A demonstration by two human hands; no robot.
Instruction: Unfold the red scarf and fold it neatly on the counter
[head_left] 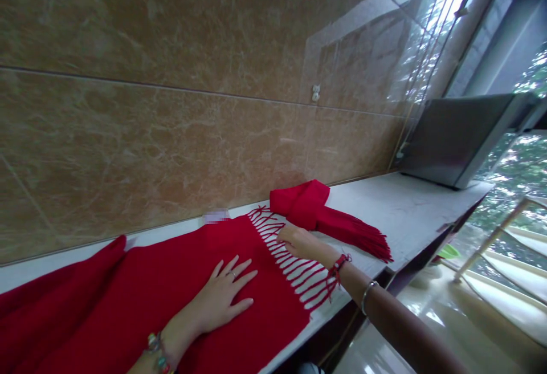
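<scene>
A wide red scarf (154, 288) is spread on the white counter, with its fringe (305, 277) fanned out in separate strands at the right end. My left hand (220, 297) lies flat on the cloth a little left of the fringe, fingers spread. At the upper part of the fringe is my right hand (299, 242), its fingers curled in and closed at a strand; the fingertips are partly hidden. Just beyond that hand, a second red scarf (318, 214) lies folded, its own fringe toward the front edge.
Behind the counter (363, 197) rises a brown marbled tile wall (171, 140) with a socket (315, 93). A grey box-like appliance (457, 137) stands at the far right end. A pale metal rail (491, 240) and a green basin (448, 251) are beyond the front edge.
</scene>
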